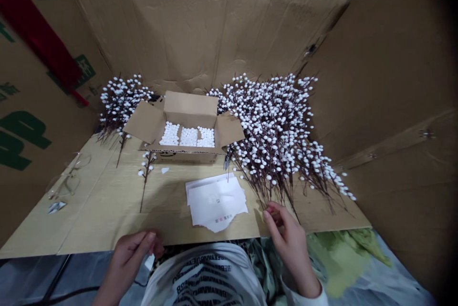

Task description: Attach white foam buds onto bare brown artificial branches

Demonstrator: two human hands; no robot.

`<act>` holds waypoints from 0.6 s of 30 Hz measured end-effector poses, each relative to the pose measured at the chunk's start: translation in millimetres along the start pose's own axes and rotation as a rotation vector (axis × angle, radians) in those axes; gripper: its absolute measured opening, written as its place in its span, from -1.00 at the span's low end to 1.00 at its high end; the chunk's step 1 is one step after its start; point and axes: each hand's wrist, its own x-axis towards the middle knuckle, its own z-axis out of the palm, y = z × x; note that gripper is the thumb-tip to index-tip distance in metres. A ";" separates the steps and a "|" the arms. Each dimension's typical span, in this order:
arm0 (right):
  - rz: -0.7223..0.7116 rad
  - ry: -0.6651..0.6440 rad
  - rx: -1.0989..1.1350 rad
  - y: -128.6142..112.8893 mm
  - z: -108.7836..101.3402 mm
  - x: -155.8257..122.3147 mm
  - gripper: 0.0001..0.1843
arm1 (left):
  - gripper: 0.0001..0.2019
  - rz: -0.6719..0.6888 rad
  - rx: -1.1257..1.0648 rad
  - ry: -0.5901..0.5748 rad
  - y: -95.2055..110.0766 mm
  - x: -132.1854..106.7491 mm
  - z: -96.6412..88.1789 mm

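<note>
My right hand (pixel 288 234) is at the front of the table, thumb and forefinger pinched at the lower end of a berry stem (pixel 265 196). That stem belongs to the large pile of artificial berry branches (pixel 275 129), with white berries on thin dark brown stems. Over the table's front edge, my left hand (pixel 134 256) is closed with its fingers curled. A small white scrap (pixel 150 261) shows beside its fingers; whether they hold it is unclear. Between the hands lie torn white paper sheets (pixel 216 203).
An open cardboard box (pixel 186 157) contains white balls (pixel 188 137) in three sections. A smaller berry bunch (pixel 123 101) lies left of it, a single berry sprig (pixel 145 177) in front. Pliers (pixel 227 159) rest beside the box. Glasses (pixel 67 182) lie left; cardboard walls (pixel 222 25) surround the table.
</note>
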 end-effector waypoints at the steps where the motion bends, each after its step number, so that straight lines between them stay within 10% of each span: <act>1: -0.009 -0.006 -0.004 -2.0 0.9 0.5 -0.63 | -0.54 0.003 0.005 0.006 0.3 0.9 0.4; 5: -0.035 0.074 -0.109 -8.2 1.3 5.5 -0.57 | -0.67 0.093 0.022 0.061 -1.9 2.3 0.7; 11: -0.051 0.287 -0.337 -3.3 -0.1 32.1 -0.49 | -0.34 0.119 0.015 0.017 -1.0 4.5 3.9; 18: 0.041 0.301 -0.247 6.9 -0.5 53.0 -0.45 | -0.89 0.217 0.111 0.003 10.3 25.6 15.4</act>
